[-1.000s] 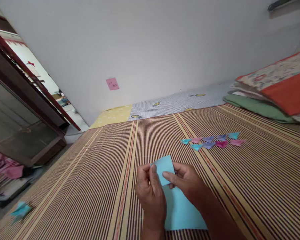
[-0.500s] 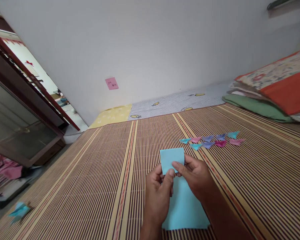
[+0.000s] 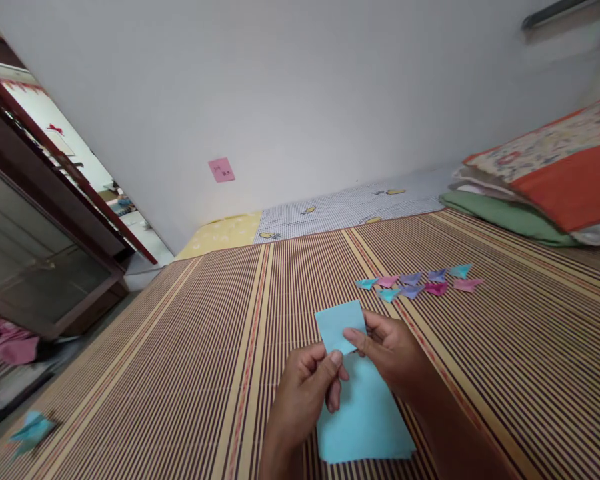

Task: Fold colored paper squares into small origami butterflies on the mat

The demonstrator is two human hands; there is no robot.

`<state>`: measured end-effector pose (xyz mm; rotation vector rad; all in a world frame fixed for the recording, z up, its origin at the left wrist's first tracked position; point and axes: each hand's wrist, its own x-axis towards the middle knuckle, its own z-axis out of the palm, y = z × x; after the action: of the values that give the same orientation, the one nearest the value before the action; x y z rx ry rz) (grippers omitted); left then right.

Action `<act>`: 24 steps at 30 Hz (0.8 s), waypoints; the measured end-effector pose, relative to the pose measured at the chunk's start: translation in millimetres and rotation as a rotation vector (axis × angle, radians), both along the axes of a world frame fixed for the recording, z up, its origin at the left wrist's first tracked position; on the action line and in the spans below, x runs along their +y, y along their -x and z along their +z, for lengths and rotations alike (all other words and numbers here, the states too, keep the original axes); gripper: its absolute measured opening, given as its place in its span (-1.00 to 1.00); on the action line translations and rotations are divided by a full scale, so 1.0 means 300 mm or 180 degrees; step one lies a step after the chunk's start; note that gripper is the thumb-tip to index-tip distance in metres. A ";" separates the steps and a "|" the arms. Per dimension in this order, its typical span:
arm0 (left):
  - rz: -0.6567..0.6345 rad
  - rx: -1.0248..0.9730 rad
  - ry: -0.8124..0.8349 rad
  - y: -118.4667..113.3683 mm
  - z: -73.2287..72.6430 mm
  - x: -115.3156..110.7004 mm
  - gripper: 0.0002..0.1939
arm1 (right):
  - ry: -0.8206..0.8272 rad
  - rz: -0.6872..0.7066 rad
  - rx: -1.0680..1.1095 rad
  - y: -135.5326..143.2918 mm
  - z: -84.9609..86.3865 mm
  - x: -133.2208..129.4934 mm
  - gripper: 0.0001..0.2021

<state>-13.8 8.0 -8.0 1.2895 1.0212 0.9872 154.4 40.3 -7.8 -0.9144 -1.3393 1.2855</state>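
Observation:
A small light-blue paper square (image 3: 336, 325), which looks folded, is held up between my two hands. My left hand (image 3: 307, 387) pinches its lower left edge with the thumb in front. On the right side, my right hand (image 3: 387, 347) grips it, thumb lying across the face and fingers behind. Larger light-blue paper (image 3: 365, 427) lies on the striped mat below, partly covered by my hands. Beyond them, two rows of small folded paper pieces (image 3: 411, 291) in blue, pink, purple and magenta sit on the mat.
The striped mat (image 3: 180, 373) reaches to a patterned cloth (image 3: 325, 208) along the wall. Folded bedding (image 3: 550, 193) is stacked at the right. Another folded blue paper piece (image 3: 33, 430) lies at lower left. A pink note (image 3: 221, 170) is stuck to the wall, left of centre.
The held paper has tilted, its left side now lower, and shifted slightly left. My left hand has moved a little left, its fingers spread more below the paper. The view has shifted slightly.

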 end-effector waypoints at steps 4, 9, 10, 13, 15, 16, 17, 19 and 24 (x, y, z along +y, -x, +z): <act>0.0203 -0.0163 -0.0195 -0.001 0.002 0.013 -0.60 | 0.0122 0.0179 -0.0032 -0.016 -0.001 0.005 -0.76; 0.0944 -0.0367 -0.0436 -0.005 -0.004 0.017 -0.69 | 0.0302 0.0650 -0.0081 -0.022 -0.017 0.012 -0.73; 0.1060 -0.0355 -0.0477 -0.006 -0.007 0.017 -0.70 | 0.0293 0.0588 -0.0052 -0.016 -0.022 0.014 -0.73; 0.1381 -0.0378 -0.0609 -0.011 -0.011 0.017 -0.71 | 0.0239 0.0347 0.0030 0.013 -0.037 0.021 -0.72; 0.1528 -0.0433 -0.0630 -0.020 -0.007 0.018 -0.71 | 0.0269 0.0237 0.0146 0.032 -0.042 0.023 -0.72; 0.1503 -0.0452 -0.0594 -0.026 -0.005 0.019 -0.72 | 0.0294 0.0163 0.0226 0.040 -0.043 0.024 -0.71; 0.1363 -0.0452 -0.0530 -0.032 -0.002 0.020 -0.73 | 0.0312 0.0074 0.0304 0.046 -0.042 0.023 -0.70; 0.0952 -0.0402 -0.0408 -0.044 0.003 0.019 -0.75 | 0.0344 -0.0111 0.0441 0.051 -0.037 0.022 -0.69; 0.0835 -0.0510 -0.0337 -0.074 0.004 0.013 -0.75 | 0.0271 -0.0104 0.0497 0.052 -0.035 0.017 -0.70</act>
<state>8.5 12.0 -6.8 1.1589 1.0417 1.3382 138.7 45.5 -18.3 -0.8718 -1.1515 1.3685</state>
